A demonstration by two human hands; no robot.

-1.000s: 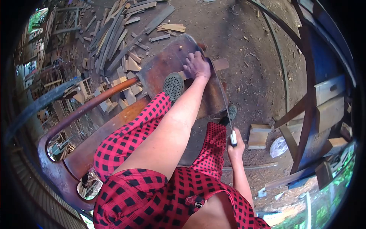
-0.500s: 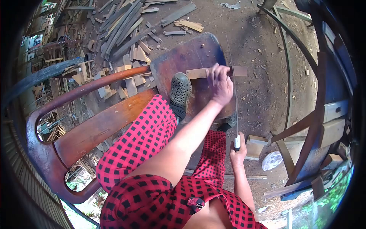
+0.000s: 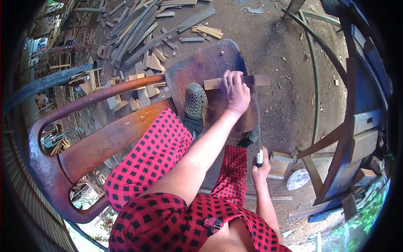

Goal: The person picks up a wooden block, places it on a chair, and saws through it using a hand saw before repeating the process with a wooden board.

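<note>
My left hand (image 3: 236, 93) is closed over a short flat wooden board (image 3: 213, 84), pressing it onto the seat of a wooden chair (image 3: 191, 67). The board's right end sticks out past the seat edge. In my right hand (image 3: 261, 170) is the white-and-black handle of a handsaw (image 3: 259, 158). Seen nearly edge-on, the thin blade runs forward from the handle and crosses the board just right of my left hand. How deep the blade sits in the wood cannot be made out. My shoe (image 3: 196, 101) rests on the seat beside the board's left end.
Wood strips and offcuts (image 3: 136, 31) lie heaped on the dirt floor at the upper left. The chair's backrest (image 3: 105, 136) extends leftward. Wooden frame parts (image 3: 348, 126) stand at the right. A clear plastic bag (image 3: 298, 179) and a wood block (image 3: 278, 166) lie near my right hand.
My left hand has slid slightly left along the board, away from the blade, and its fingers now wrap over the board. The saw stays across the board. The view has shifted slightly.
</note>
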